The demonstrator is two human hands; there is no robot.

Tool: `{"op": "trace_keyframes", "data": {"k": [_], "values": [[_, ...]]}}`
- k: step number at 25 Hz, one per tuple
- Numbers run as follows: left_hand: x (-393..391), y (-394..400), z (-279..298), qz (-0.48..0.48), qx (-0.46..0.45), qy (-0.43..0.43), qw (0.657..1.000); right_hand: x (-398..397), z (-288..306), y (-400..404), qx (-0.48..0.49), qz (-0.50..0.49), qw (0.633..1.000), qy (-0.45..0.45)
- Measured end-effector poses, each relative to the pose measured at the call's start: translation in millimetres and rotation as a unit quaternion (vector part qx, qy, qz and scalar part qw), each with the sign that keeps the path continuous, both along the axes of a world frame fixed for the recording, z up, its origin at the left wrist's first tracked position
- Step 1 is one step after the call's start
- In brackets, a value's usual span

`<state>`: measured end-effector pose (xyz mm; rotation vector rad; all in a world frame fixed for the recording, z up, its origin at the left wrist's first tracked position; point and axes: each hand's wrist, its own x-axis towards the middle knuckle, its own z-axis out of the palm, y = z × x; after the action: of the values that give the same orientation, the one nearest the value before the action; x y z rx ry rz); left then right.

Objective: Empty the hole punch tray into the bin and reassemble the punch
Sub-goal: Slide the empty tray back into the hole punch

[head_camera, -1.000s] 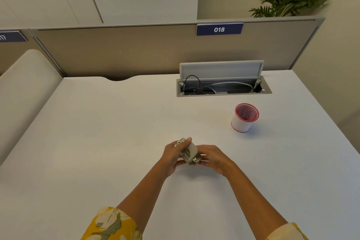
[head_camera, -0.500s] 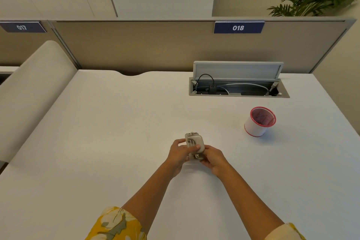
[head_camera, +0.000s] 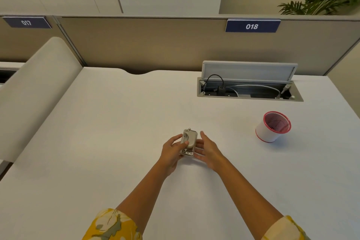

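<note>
Left to right: our left hand (head_camera: pixel 171 149) grasps the hole punch (head_camera: pixel 188 142) at desk (head_camera: pixel 97 142) centre, thumb over its top — probably steadying it upright for the tray work. Our right hand (head_camera: pixel 207 149) sits at the punch's 3 o'clock, fingers (head_camera: pixel 202 136) spread and released, barely touching or just off it; we cannot tell which. The bin (head_camera: pixel 272 128), a small red-rimmed pot, stands well apart at 2 o'clock — likely kept within reach for dumping. Whether the tray is in place, we cannot tell.
</note>
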<state>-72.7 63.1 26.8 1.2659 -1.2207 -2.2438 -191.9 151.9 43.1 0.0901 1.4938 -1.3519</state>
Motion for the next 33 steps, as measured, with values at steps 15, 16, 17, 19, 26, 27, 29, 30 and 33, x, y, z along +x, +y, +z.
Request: {"op": "trace_keyframes", "data": {"k": [15,16,17,19,26,27,29,30,33], "values": [[16.5,-96.3,-1.3,-0.092,-0.212,-0.106,0.967,11.4,-13.1,-134.9,0.064,0.128,0.969,0.202],[16.3,-102.9,-3.0,-0.102,-0.238,-0.117,0.959,12.7,-13.5,-142.3,0.061,0.128,0.967,0.213],[15.7,-108.8,-3.9,-0.106,-0.259,-0.128,0.952,13.9,-14.3,-148.7,0.057,0.129,0.964,0.227],[13.4,-116.9,-6.0,-0.103,-0.294,-0.139,0.94,17.4,-14.1,-156.3,0.051,0.135,0.952,0.271],[-2.6,-140.4,-20.2,-0.115,-0.317,-0.215,0.917,16.4,-12.4,-170.7,0.048,0.154,0.919,0.361],[-4.2,-145.9,-24.7,-0.122,-0.318,-0.224,0.913,15.0,-11.5,-170.7,0.047,0.16,0.917,0.363],[-9.7,-154.2,-26.7,-0.143,-0.32,-0.244,0.904,11.6,-11.4,-169.9,0.041,0.17,0.917,0.36],[-11.8,-155.1,-21.8,-0.157,-0.319,-0.256,0.899,11.1,-11.2,-169.5,0.035,0.174,0.919,0.352],[-14.3,-155.3,-13.3,-0.226,-0.336,-0.25,0.879,14.1,-14.4,-169.4,0.032,0.204,0.911,0.356]]}}
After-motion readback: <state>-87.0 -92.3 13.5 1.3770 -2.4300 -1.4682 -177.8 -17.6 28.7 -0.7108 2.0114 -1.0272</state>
